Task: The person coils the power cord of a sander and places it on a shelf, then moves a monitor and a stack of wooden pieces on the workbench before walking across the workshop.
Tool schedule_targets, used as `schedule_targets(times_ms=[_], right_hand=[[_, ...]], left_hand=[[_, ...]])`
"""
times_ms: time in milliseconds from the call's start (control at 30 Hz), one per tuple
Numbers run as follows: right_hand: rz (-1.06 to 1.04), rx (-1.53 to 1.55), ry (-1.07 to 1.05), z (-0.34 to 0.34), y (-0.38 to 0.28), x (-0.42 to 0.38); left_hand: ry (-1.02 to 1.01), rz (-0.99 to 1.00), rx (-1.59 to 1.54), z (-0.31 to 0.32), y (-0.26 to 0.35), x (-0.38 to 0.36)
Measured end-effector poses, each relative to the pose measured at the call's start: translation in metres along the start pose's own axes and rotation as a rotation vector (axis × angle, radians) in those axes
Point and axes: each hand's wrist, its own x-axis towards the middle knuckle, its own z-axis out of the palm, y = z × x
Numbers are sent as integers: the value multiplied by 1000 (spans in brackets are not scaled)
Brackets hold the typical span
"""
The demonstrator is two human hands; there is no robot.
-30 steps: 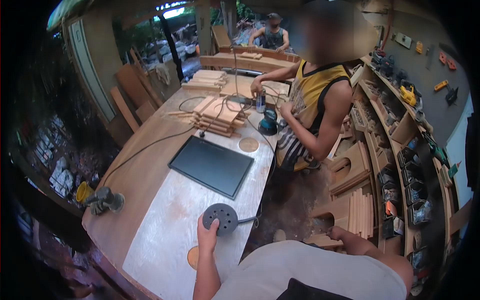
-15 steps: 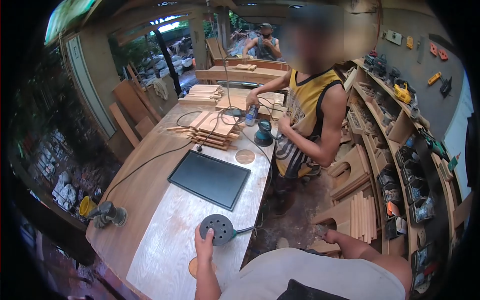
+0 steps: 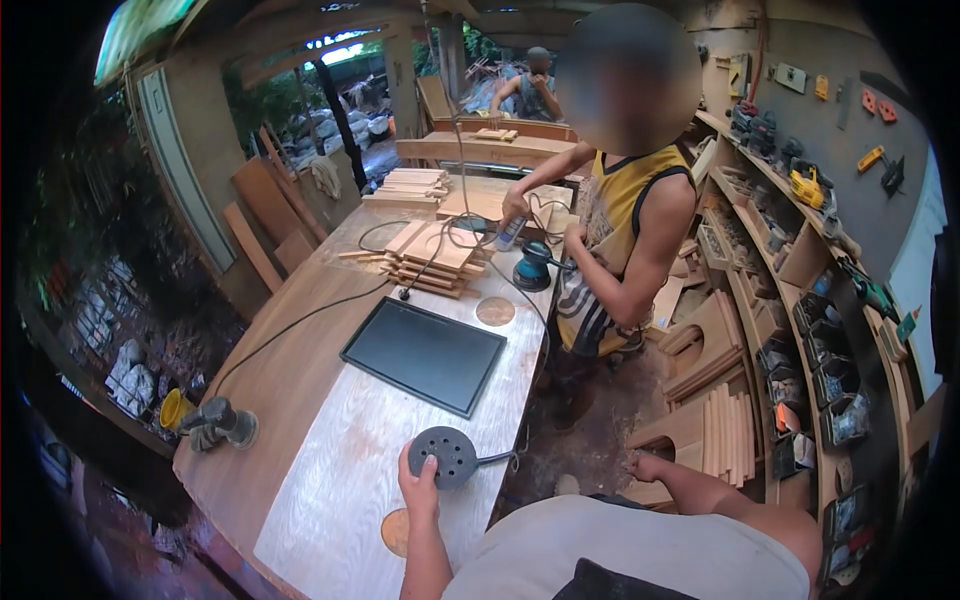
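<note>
My left hand (image 3: 421, 478) grips a round sander (image 3: 443, 458) with its holed pad facing up, above the near part of the workbench (image 3: 340, 460). A cord runs from the sander's right side. Just beyond it lies a dark rectangular panel with a raised rim (image 3: 425, 355). My right hand (image 3: 646, 466) is low on the right, beside stacked wood strips (image 3: 725, 440); its fingers look curled, and what they hold, if anything, is too small to make out.
A co-worker in a yellow top (image 3: 640, 210) stands at the bench's right side, holding a bottle (image 3: 510, 233) near another sander (image 3: 532, 268). Stacked wood pieces (image 3: 435, 255) and a third sander (image 3: 230, 424) rest on the bench. Tool shelves line the right; another person is at the back.
The view has shifted slightly. The co-worker's bottle is now tilted more and lower. My right hand's fingers look more drawn in; my left hand still has the sander.
</note>
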Motion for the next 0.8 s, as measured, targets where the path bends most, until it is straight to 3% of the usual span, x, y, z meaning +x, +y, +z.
schedule_targets(times_ms=[100, 333, 433, 500, 633, 700, 800], right_hand=[[60, 146, -67, -14, -18, -2], [-6, 56, 12, -18, -24, -11], [41, 26, -51, -21, -29, -22], [194, 53, -144, -8, -19, -17], [26, -3, -54, 5, -2, -17], [154, 113, -103, 4, -1, -21], [164, 94, -157, -1, -3, -21]], left_hand=[[31, -22, 11, -1, 7, 0], [5, -5, 75, -10, 5, 4], [9, -11, 144, -2, 14, -2], [17, -16, 125, 0, 14, -1], [21, -27, 114, -3, 7, 4], [9, 16, 154, -8, -2, 8], [4, -23, 104, -10, -2, 9]])
